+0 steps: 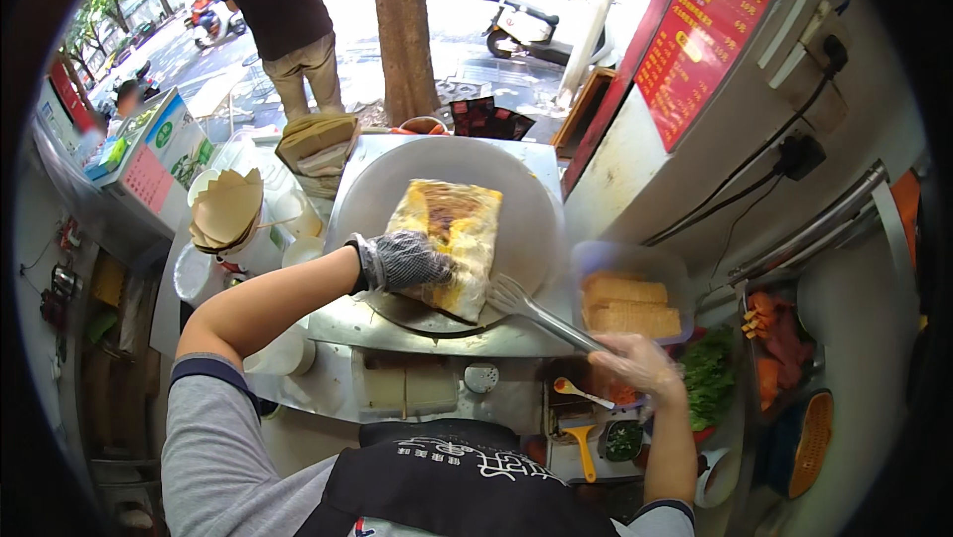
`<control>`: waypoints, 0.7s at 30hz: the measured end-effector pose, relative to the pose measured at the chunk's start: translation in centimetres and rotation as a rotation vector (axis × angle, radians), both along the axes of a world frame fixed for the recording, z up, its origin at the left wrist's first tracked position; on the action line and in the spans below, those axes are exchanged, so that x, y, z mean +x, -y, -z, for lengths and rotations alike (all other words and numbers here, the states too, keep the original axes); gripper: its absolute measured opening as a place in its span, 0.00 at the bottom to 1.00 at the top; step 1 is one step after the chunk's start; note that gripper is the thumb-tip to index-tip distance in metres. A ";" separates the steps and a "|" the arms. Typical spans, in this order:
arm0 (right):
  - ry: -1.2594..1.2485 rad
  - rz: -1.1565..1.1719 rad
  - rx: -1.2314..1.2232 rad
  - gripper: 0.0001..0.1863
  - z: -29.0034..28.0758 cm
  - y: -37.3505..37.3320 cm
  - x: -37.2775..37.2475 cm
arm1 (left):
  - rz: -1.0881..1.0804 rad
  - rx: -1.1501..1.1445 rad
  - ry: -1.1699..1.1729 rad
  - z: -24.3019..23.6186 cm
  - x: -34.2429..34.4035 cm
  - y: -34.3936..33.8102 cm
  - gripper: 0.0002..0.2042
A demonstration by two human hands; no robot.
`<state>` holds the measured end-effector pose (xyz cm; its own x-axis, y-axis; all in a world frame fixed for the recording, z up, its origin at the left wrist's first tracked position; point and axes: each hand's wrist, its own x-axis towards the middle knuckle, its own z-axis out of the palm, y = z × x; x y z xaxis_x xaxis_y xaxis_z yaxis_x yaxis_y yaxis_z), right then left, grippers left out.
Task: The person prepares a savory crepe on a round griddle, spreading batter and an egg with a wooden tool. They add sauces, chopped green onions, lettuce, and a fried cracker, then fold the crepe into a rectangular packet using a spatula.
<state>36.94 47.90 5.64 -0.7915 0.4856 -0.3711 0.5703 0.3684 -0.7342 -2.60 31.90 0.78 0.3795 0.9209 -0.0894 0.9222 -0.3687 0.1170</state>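
A folded, egg-coated crepe [480,214] lies on the round griddle [531,204] in front of me, with brown sauce showing on its upper part. My left hand [409,261], in a dark mesh glove under clear plastic, grips the crepe's lower left part; the fingertips are partly hidden against it. My right hand [635,366], in a clear plastic glove, is closed around the handle of metal tongs [546,317]. The tongs' scalloped tips are at the crepe's lower right edge; whether they touch it I cannot tell.
Right of the griddle stands a clear tub [685,324] of golden fried crackers [630,304]. Lettuce [710,373] and a yellow-handled tool [582,450] lie nearer. Paper bags [228,209] and white containers [199,274] crowd the left. A person [278,11] stands beyond the counter.
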 end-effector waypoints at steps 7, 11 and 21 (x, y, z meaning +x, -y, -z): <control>-0.269 -0.152 0.359 0.23 1.1 -1.5 -8.0 | -0.015 0.035 0.162 1.7 -1.1 2.8 0.17; -0.363 -0.259 0.485 0.19 4.2 -0.9 -13.2 | -0.116 -0.105 0.148 0.1 0.0 2.3 0.18; -0.336 -0.267 0.666 0.20 8.4 3.1 -9.2 | -0.028 0.097 0.227 1.4 3.3 6.3 0.31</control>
